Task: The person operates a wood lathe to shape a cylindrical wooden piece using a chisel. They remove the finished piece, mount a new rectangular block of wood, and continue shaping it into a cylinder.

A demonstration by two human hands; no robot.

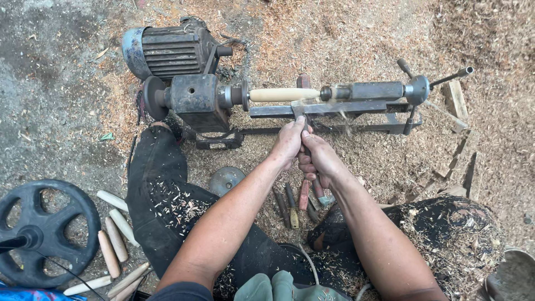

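Fingers of the left hand (288, 142) and right hand (319, 160) are clamped together round a dark-handled turning chisel (304, 120), its tip on the grey steel rest bar (334, 108) just below the pale round wooden spindle (283, 95). The spindle sits between the black iron headstock (195, 99) and the grey tailstock (379, 90). Spare wooden-handled chisels (295, 200) lie on the sawdust-strewn floor (490, 33) between the knees; a ribbed blue-grey motor (167, 51) stands behind; turned pale pegs (114, 239) lie beside a black spoked wheel (47, 231)
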